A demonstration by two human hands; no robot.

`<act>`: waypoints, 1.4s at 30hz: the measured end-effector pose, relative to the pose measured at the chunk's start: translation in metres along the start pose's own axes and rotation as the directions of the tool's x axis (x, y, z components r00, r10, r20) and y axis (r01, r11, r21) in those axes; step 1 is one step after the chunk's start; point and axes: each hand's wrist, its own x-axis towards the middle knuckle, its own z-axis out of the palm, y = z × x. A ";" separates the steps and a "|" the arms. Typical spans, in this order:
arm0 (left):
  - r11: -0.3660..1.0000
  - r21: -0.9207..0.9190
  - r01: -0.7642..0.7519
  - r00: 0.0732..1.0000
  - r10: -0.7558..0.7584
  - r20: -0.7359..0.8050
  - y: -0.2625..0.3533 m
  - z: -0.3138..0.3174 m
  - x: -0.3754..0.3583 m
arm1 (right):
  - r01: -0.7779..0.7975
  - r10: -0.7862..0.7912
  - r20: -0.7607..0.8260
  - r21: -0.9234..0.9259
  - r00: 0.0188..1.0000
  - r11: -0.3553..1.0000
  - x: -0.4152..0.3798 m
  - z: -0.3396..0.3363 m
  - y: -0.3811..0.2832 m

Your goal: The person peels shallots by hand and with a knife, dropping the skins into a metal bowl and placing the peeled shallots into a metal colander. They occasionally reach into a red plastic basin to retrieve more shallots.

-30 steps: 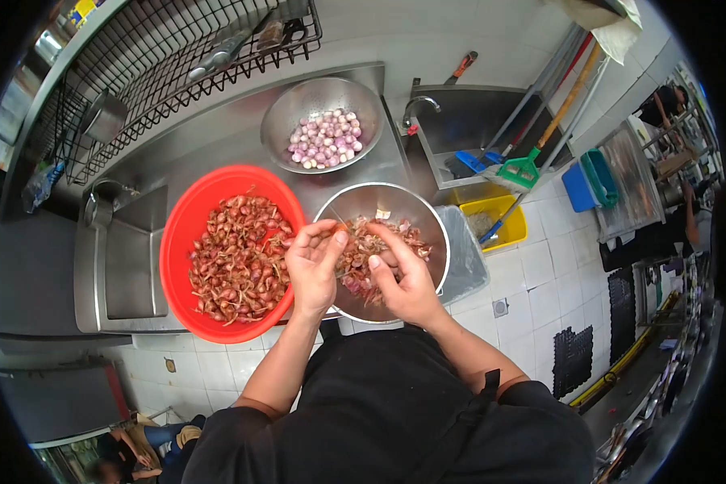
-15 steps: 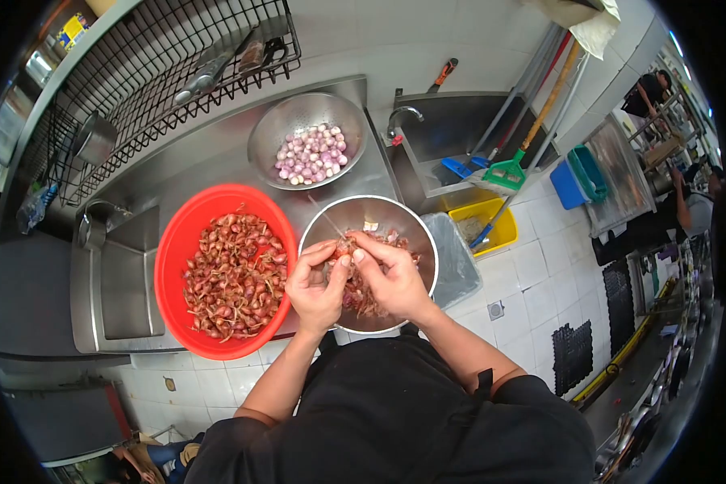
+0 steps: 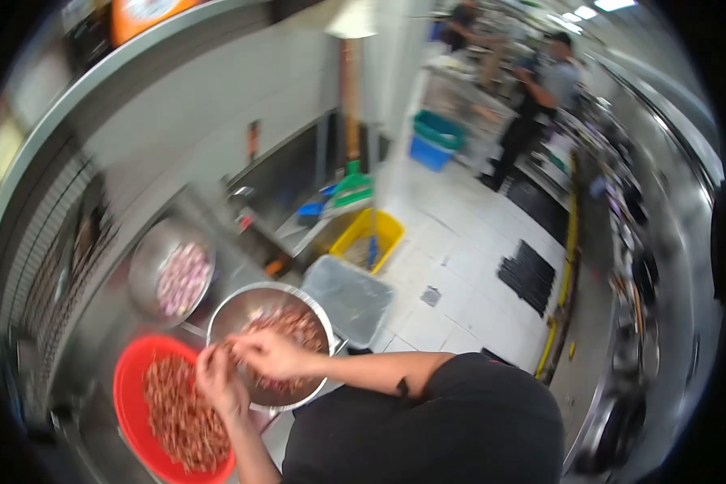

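My left hand (image 3: pixel 223 385) and my right hand (image 3: pixel 278 355) meet at the left side of a steel bowl (image 3: pixel 232 305), fingers pinched together on a shallot (image 3: pixel 228 345) that is blurred and mostly covered. Reddish shallot skins (image 3: pixel 294 324) lie in that bowl. To its lower left, close to my left hand, a red basin (image 3: pixel 127 379) holds many unpeeled shallots (image 3: pixel 184 415). Peeled purple-white shallots (image 3: pixel 183 280) fill part of a steel colander (image 3: pixel 147 270) farther back on the counter.
Beyond the bowl are a translucent lid or tub (image 3: pixel 351 297), a yellow bucket (image 3: pixel 389 234), a green broom (image 3: pixel 352 187) and a steel sink (image 3: pixel 286 173). A wire rack (image 3: pixel 52 258) hangs at left. A person (image 3: pixel 540 97) stands by a far counter.
My view has swung to the right and blurred, so basin, bowl and colander now sit lower and farther left. Both hands stay together, now at the bowl's left side.
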 end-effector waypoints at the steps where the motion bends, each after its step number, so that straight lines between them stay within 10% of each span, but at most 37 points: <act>1: 1.000 -0.006 0.024 0.999 -0.025 -0.038 0.003 0.000 0.001 | 0.095 -0.091 -0.136 0.024 0.987 0.995 0.000 0.008 0.013; 2: 1.000 -0.020 0.016 0.999 -0.017 -0.038 0.004 -0.007 0.003 | -0.184 0.184 -0.067 0.003 0.981 0.983 -0.001 -0.009 -0.027; 5: 0.999 -0.011 0.054 0.999 -0.053 0.010 0.012 -0.011 0.007 | -0.097 0.083 -0.198 -0.063 0.977 0.993 -0.009 -0.017 0.013; 10: 0.993 0.032 0.116 0.993 -0.116 0.021 0.003 -0.028 0.015 | -0.291 0.328 0.008 -0.443 0.945 0.848 -0.020 -0.026 0.026; 17: 0.981 0.010 0.192 0.978 -0.192 0.083 -0.002 -0.029 0.013 | -0.222 0.253 0.070 -0.294 0.965 0.930 -0.024 -0.031 -0.002; 19: 0.979 0.054 0.195 0.977 -0.199 0.077 0.005 -0.022 0.007 | -0.002 0.016 0.054 -0.251 0.998 0.968 -0.021 -0.027 0.035; 24: 0.983 -0.047 0.180 0.980 -0.175 0.093 0.026 -0.008 -0.004 | -0.367 0.358 0.093 0.129 0.929 0.921 -0.020 -0.026 -0.016; 28: 0.973 -0.187 0.138 0.987 -0.119 0.108 0.025 -0.014 -0.013 | -0.404 0.345 0.241 0.273 0.907 0.873 -0.017 -0.018 -0.055; 42: 0.987 -0.160 -0.003 1.000 0.006 0.015 0.039 -0.008 -0.025 | -0.315 0.287 0.281 0.059 0.916 0.947 -0.008 0.001 -0.078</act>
